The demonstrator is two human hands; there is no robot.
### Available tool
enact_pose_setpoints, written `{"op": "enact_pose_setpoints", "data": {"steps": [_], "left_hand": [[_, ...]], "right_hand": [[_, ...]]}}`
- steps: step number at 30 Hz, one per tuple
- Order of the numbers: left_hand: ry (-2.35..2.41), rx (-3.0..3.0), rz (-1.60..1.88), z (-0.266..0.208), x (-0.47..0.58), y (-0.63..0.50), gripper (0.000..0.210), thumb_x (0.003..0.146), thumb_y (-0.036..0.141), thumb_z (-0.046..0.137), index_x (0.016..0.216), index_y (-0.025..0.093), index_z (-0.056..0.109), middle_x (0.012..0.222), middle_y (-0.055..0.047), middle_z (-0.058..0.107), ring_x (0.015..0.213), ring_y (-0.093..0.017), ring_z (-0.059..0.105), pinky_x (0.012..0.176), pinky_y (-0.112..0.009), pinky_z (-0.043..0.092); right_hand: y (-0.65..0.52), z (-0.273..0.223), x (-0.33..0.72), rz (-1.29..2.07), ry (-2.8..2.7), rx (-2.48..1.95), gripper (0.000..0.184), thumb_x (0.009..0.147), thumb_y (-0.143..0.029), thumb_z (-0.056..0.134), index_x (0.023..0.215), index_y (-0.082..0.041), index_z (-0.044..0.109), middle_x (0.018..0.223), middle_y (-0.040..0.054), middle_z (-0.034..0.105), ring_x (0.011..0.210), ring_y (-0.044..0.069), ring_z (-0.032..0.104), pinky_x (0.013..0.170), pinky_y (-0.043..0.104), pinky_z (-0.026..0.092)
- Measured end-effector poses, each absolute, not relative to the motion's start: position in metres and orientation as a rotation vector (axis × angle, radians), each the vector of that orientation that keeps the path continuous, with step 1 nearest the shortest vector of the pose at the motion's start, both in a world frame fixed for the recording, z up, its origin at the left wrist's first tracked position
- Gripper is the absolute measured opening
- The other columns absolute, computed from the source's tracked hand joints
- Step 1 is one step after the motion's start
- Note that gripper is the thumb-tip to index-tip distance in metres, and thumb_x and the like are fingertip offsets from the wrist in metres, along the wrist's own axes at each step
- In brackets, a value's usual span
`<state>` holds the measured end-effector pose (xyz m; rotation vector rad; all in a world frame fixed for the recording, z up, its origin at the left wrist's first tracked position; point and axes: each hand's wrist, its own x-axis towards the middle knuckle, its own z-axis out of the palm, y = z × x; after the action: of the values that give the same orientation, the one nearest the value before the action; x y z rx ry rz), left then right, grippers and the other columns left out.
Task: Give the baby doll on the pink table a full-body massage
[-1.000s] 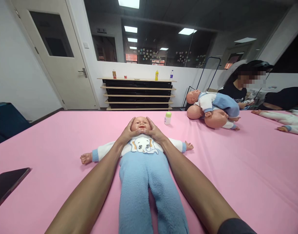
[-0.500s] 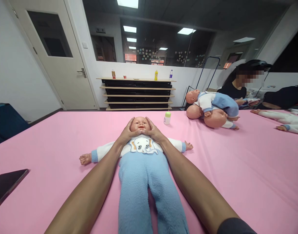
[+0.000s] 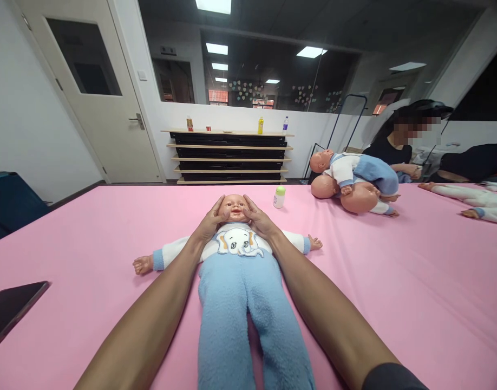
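A baby doll [image 3: 232,271] lies on its back on the pink-covered table, head away from me and arms spread. It wears a white top with an elephant face and fuzzy blue trousers. My left hand [image 3: 211,221] cups one side of the doll's head [image 3: 234,205], its thumb on the cheek near the mouth. Mirroring it, my right hand [image 3: 259,219] holds the other side, with that thumb on the opposite cheek. The fingers reach up along the temples, and their undersides are hidden. Between the thumbs, the doll's mouth and chin show.
A small bottle with a green cap [image 3: 279,197] stands beyond the doll's arm. Several dolls [image 3: 356,181] are piled at the back right, near a person in black [image 3: 394,141]. At the left edge lies a phone [image 3: 15,309] on the pink cover [image 3: 90,233].
My thumbs have slid apart, from meeting at the doll's chin outward and up onto its cheeks. My palms and fingers stay around the head. At the right, the other person's hands have moved.
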<state>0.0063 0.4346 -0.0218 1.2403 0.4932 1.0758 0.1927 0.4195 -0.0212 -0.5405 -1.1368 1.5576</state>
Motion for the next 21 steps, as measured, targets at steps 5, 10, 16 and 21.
{"op": "enact_pose_setpoints", "data": {"steps": [5, 10, 16, 21], "left_hand": [[0.509, 1.195, 1.092, -0.028, 0.006, 0.442, 0.083, 0.085, 0.040, 0.061, 0.153, 0.033, 0.014, 0.149, -0.007, 0.031, 0.128, -0.024, 0.048, 0.112, -0.045, 0.038], [0.536, 1.156, 1.141, -0.034, 0.005, 0.449, 0.071, 0.088, 0.039, 0.055, 0.151, 0.032, 0.023, 0.149, -0.004, 0.033, 0.128, -0.022, 0.048, 0.112, -0.044, 0.039], [0.653, 1.220, 1.248, -0.040, 0.007, 0.452, 0.061, 0.090, 0.042, 0.050, 0.148, 0.030, 0.033, 0.150, -0.001, 0.030, 0.136, -0.021, 0.039, 0.115, -0.040, 0.035], [0.773, 1.424, 1.361, -0.045, 0.007, 0.458, 0.058, 0.092, 0.044, 0.047, 0.144, 0.020, 0.041, 0.150, -0.003, 0.030, 0.142, -0.017, 0.027, 0.122, -0.035, 0.020]], "right_hand": [[0.420, -0.022, 0.190, 1.550, -1.113, -0.555, 0.088, 0.080, -0.033, 0.071, 0.151, -0.032, 0.019, 0.145, 0.0048, 0.043, 0.125, 0.019, 0.052, 0.111, 0.038, 0.039], [0.419, -0.023, 0.190, 1.546, -1.107, -0.555, 0.088, 0.079, -0.034, 0.072, 0.150, -0.032, 0.019, 0.146, 0.0041, 0.042, 0.127, 0.019, 0.051, 0.112, 0.038, 0.038], [0.420, -0.024, 0.190, 1.541, -1.101, -0.532, 0.086, 0.081, -0.035, 0.070, 0.150, -0.029, 0.019, 0.147, 0.0045, 0.040, 0.129, 0.018, 0.048, 0.113, 0.039, 0.037], [0.424, -0.027, 0.187, 1.441, -1.077, -0.547, 0.070, 0.086, -0.046, 0.060, 0.147, -0.026, 0.031, 0.149, 0.0036, 0.036, 0.134, 0.017, 0.043, 0.114, 0.035, 0.035]]}}
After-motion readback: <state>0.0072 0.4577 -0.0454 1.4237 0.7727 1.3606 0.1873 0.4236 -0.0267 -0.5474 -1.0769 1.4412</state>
